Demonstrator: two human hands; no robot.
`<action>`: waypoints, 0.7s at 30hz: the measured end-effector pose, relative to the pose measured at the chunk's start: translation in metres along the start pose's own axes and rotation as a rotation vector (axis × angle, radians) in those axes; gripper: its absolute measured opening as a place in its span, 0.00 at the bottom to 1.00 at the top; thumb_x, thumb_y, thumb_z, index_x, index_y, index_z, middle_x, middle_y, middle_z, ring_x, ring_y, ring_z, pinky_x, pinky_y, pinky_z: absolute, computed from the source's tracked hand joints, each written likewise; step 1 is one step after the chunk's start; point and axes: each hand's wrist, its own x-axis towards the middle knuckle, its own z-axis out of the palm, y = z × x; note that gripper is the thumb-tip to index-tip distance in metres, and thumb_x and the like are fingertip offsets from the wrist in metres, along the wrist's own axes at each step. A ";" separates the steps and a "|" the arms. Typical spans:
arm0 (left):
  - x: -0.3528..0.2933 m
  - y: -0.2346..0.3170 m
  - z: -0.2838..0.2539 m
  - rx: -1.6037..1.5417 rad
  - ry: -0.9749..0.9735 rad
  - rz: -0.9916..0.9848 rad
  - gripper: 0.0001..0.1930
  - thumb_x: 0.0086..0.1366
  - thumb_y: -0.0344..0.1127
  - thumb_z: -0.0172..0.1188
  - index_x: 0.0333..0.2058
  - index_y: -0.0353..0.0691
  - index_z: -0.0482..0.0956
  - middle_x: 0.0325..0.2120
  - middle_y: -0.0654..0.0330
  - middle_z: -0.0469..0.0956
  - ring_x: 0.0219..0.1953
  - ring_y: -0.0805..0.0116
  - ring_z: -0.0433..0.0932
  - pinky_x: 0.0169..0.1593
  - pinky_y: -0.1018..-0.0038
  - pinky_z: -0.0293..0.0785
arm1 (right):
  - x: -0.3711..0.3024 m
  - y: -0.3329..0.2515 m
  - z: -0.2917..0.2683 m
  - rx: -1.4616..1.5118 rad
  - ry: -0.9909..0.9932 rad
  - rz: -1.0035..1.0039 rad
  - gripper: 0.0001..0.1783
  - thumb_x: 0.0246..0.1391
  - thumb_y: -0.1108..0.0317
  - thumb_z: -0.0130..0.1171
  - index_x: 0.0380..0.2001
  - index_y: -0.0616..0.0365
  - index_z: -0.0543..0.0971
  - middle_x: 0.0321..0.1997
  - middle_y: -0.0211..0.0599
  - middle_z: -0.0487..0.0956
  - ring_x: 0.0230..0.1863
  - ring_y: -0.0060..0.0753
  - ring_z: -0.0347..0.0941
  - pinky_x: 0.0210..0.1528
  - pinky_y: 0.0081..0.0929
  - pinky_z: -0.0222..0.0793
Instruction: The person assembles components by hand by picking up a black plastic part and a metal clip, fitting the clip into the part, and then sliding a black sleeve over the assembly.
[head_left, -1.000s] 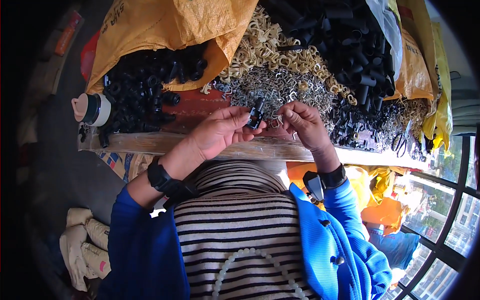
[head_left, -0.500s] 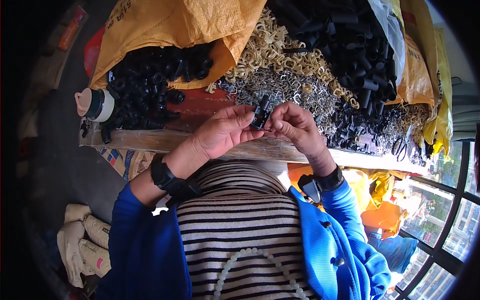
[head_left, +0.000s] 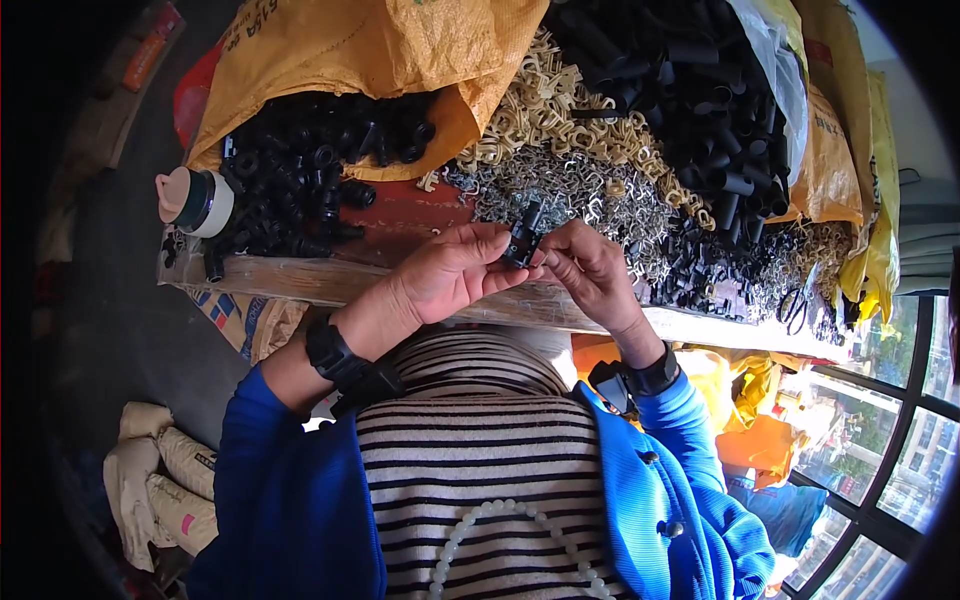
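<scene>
Above the table's near edge, my left hand [head_left: 445, 268] grips a small black plastic fitting [head_left: 522, 238] between thumb and fingers, its narrow end pointing up and away. My right hand [head_left: 592, 268] is at the fitting's right side, thumb and forefinger pinched together against it. Whatever sits in that pinch is too small to make out. Just beyond the hands lies a heap of small silvery metal clips [head_left: 570, 190], and behind it a pile of beige plastic clips [head_left: 560, 120]. More black fittings [head_left: 300, 170] are heaped to the left.
Black tubes [head_left: 700, 110] are piled at the far right, with small black pieces [head_left: 690, 260] nearer. Scissors [head_left: 794, 310] lie by the right edge. A lidded cup [head_left: 205, 204] stands at the table's left corner. An orange woven sack [head_left: 370, 50] spills fittings; white sacks [head_left: 185, 490] lie on the floor.
My right hand has shifted slightly down and left, its fingers closer against the fitting. The fitting has tilted a little in my left hand. The whole view has moved slightly.
</scene>
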 end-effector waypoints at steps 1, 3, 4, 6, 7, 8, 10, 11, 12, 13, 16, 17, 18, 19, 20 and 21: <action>0.000 0.000 0.001 -0.010 0.003 -0.003 0.11 0.58 0.34 0.47 0.36 0.34 0.71 0.34 0.55 0.73 0.39 0.63 0.72 0.43 0.78 0.69 | -0.001 -0.001 0.000 0.033 0.010 0.020 0.04 0.45 0.74 0.52 0.22 0.63 0.70 0.21 0.31 0.69 0.23 0.21 0.66 0.24 0.16 0.61; -0.001 0.000 -0.003 -0.012 -0.010 0.003 0.11 0.58 0.33 0.46 0.37 0.35 0.70 0.34 0.54 0.72 0.39 0.62 0.72 0.42 0.77 0.70 | -0.001 -0.002 -0.001 0.068 0.015 0.039 0.04 0.45 0.74 0.52 0.22 0.62 0.70 0.21 0.31 0.69 0.23 0.20 0.65 0.23 0.16 0.60; -0.001 0.000 -0.005 -0.013 -0.023 0.006 0.11 0.59 0.33 0.45 0.38 0.35 0.69 0.35 0.54 0.72 0.39 0.62 0.72 0.42 0.77 0.70 | -0.002 -0.002 -0.003 0.066 0.023 0.045 0.04 0.44 0.74 0.52 0.21 0.62 0.70 0.21 0.30 0.69 0.22 0.19 0.64 0.23 0.16 0.59; -0.002 0.000 -0.008 -0.016 -0.036 0.010 0.11 0.59 0.32 0.44 0.40 0.36 0.68 0.36 0.53 0.71 0.40 0.61 0.72 0.41 0.76 0.70 | -0.003 -0.002 -0.007 0.062 0.040 0.059 0.04 0.44 0.73 0.52 0.21 0.62 0.70 0.20 0.29 0.68 0.20 0.18 0.62 0.21 0.15 0.57; -0.001 -0.001 -0.007 -0.002 -0.007 0.001 0.11 0.59 0.32 0.44 0.40 0.36 0.68 0.36 0.54 0.71 0.39 0.62 0.72 0.40 0.76 0.71 | -0.002 -0.005 -0.007 0.061 0.041 0.062 0.04 0.44 0.73 0.52 0.21 0.62 0.70 0.20 0.29 0.68 0.20 0.18 0.62 0.21 0.15 0.57; -0.001 -0.002 -0.006 0.011 0.023 -0.008 0.11 0.59 0.32 0.45 0.40 0.36 0.68 0.36 0.55 0.71 0.39 0.63 0.72 0.40 0.77 0.71 | 0.000 -0.008 -0.005 0.029 0.059 0.029 0.04 0.43 0.73 0.53 0.20 0.62 0.70 0.19 0.29 0.68 0.19 0.18 0.62 0.20 0.15 0.57; -0.001 -0.002 -0.003 0.023 0.052 -0.020 0.11 0.58 0.32 0.45 0.40 0.36 0.68 0.36 0.56 0.71 0.39 0.63 0.72 0.39 0.77 0.71 | 0.004 -0.015 -0.002 -0.036 0.096 -0.039 0.05 0.42 0.73 0.53 0.20 0.61 0.70 0.19 0.29 0.67 0.17 0.18 0.60 0.18 0.16 0.55; -0.002 -0.002 -0.001 0.005 0.055 -0.022 0.11 0.57 0.32 0.47 0.39 0.36 0.69 0.35 0.57 0.72 0.38 0.64 0.73 0.38 0.78 0.72 | 0.005 -0.017 0.000 -0.036 0.096 -0.035 0.05 0.42 0.73 0.53 0.20 0.61 0.70 0.19 0.29 0.67 0.17 0.18 0.60 0.18 0.16 0.55; -0.003 -0.001 0.000 -0.012 0.059 -0.020 0.10 0.56 0.32 0.49 0.37 0.37 0.70 0.33 0.58 0.73 0.36 0.65 0.73 0.37 0.79 0.72 | 0.006 -0.018 0.002 -0.086 0.086 -0.066 0.04 0.41 0.74 0.54 0.20 0.61 0.70 0.18 0.30 0.67 0.16 0.19 0.60 0.17 0.16 0.56; -0.004 -0.001 0.001 -0.029 0.063 -0.019 0.09 0.55 0.31 0.51 0.36 0.37 0.71 0.32 0.59 0.73 0.35 0.66 0.74 0.36 0.80 0.72 | 0.007 -0.019 0.004 -0.136 0.076 -0.097 0.04 0.41 0.74 0.54 0.20 0.61 0.70 0.18 0.30 0.67 0.16 0.20 0.60 0.17 0.17 0.56; -0.004 -0.003 -0.006 0.045 0.090 -0.031 0.11 0.56 0.32 0.50 0.38 0.37 0.70 0.33 0.60 0.73 0.35 0.68 0.73 0.36 0.80 0.72 | 0.006 -0.019 0.006 -0.211 0.072 -0.136 0.04 0.39 0.76 0.54 0.20 0.61 0.70 0.18 0.31 0.66 0.15 0.22 0.61 0.16 0.17 0.57; -0.003 -0.002 -0.006 0.083 0.101 -0.037 0.11 0.56 0.32 0.50 0.39 0.37 0.70 0.34 0.60 0.72 0.36 0.69 0.73 0.35 0.80 0.72 | 0.005 -0.018 0.006 -0.240 0.080 -0.146 0.04 0.39 0.76 0.54 0.20 0.61 0.70 0.18 0.32 0.66 0.15 0.23 0.62 0.16 0.18 0.57; -0.003 -0.002 -0.005 0.082 0.102 -0.039 0.11 0.56 0.32 0.50 0.39 0.37 0.70 0.34 0.60 0.72 0.36 0.69 0.73 0.35 0.80 0.72 | 0.005 -0.018 0.006 -0.269 0.087 -0.155 0.04 0.38 0.77 0.54 0.20 0.61 0.70 0.17 0.32 0.66 0.15 0.24 0.62 0.16 0.18 0.58; -0.002 -0.001 -0.004 0.115 0.119 -0.032 0.11 0.56 0.32 0.50 0.39 0.37 0.70 0.34 0.60 0.73 0.35 0.70 0.73 0.35 0.80 0.72 | 0.004 -0.017 0.006 -0.267 0.087 -0.153 0.04 0.38 0.77 0.54 0.20 0.61 0.70 0.17 0.32 0.66 0.15 0.24 0.62 0.16 0.18 0.58; -0.002 -0.001 -0.002 0.148 0.135 -0.025 0.11 0.56 0.32 0.50 0.39 0.37 0.70 0.33 0.60 0.73 0.34 0.71 0.73 0.35 0.80 0.72 | 0.004 -0.017 0.006 -0.288 0.093 -0.153 0.04 0.38 0.77 0.54 0.20 0.61 0.70 0.17 0.32 0.66 0.15 0.24 0.63 0.16 0.19 0.58; -0.002 -0.001 -0.002 0.181 0.152 -0.019 0.11 0.56 0.32 0.50 0.39 0.37 0.70 0.33 0.61 0.73 0.34 0.72 0.73 0.35 0.81 0.72 | 0.003 -0.017 0.006 -0.308 0.098 -0.154 0.04 0.38 0.78 0.54 0.20 0.61 0.69 0.17 0.32 0.66 0.15 0.24 0.63 0.16 0.19 0.59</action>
